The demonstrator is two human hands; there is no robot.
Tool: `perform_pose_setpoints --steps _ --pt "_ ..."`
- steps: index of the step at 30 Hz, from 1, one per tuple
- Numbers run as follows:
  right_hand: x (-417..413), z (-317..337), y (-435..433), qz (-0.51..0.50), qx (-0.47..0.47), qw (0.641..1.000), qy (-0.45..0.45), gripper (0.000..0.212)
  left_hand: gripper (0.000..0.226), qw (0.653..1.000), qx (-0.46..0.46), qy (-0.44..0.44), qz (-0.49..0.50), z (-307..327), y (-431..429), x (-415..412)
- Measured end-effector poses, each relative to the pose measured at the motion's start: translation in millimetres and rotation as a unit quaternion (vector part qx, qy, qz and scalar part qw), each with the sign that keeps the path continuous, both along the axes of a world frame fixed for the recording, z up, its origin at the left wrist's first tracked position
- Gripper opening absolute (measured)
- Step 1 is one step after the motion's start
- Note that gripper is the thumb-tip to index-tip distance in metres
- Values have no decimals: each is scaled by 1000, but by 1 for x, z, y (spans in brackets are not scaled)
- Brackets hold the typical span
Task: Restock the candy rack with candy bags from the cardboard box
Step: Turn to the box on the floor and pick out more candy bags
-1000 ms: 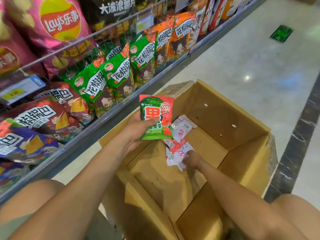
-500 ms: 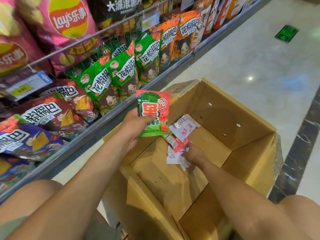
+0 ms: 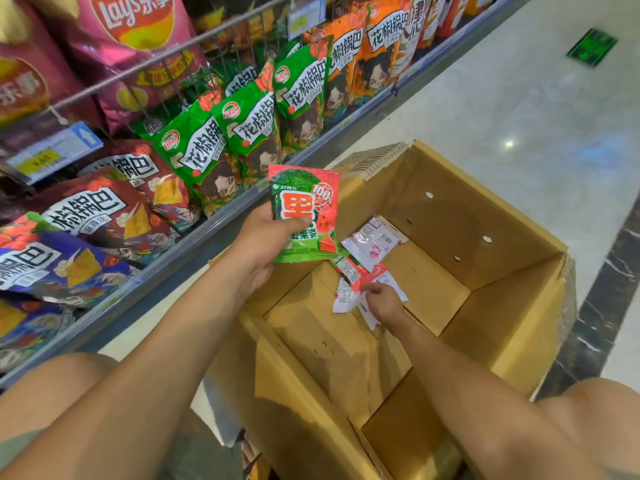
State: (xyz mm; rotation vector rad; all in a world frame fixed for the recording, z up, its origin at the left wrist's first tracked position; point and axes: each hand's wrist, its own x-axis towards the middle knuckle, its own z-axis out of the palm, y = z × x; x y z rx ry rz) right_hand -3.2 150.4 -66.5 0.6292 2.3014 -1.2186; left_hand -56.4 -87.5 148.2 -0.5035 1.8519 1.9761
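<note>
My left hand (image 3: 266,237) holds a green and red watermelon candy bag (image 3: 304,209) upright above the left rim of the open cardboard box (image 3: 485,306). Down inside the box, my right hand (image 3: 382,301) pinches a red and white candy bag (image 3: 360,275) lying face down on the bottom. A second white-backed bag (image 3: 372,242) rests against the far wall just beyond it. More white packets lie under my right hand. The rack (image 3: 221,223) runs along the left, its lower shelf edge close to the box.
The rack holds green, orange, red and blue snack bags (image 3: 214,147) and pink Lay's bags (image 3: 131,46) above a wire rail. Pale polished floor (image 3: 519,109) stretches to the right, with a dark marble strip (image 3: 609,299) and a green floor sticker (image 3: 591,46). My knees frame the box.
My left hand has lifted the watermelon bag slightly toward the rack. My right hand has closed its fingers on the red and white bag at the bottom of the box.
</note>
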Motion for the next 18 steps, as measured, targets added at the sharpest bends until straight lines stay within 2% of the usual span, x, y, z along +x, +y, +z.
perform_pose_setpoints --steps 4,7,9,12,15,18 --pt "-6 10 4 70 45 995 63 36 23 1000 6 0 2 1 3 -5" --pt "-11 23 12 127 107 980 112 26 24 1000 15 2 5 2 5 -8" --pt "-18 40 17 137 114 974 141 18 24 1000 27 -3 5 5 7 -10" --pt "-28 68 29 132 78 967 202 2 20 999 46 -9 7 7 8 -14" --pt "-29 113 37 82 3 973 215 6 14 998 62 -8 24 10 11 -18" --pt "-26 164 43 55 -32 963 263 13 18 996 86 -9 30 12 17 -22"
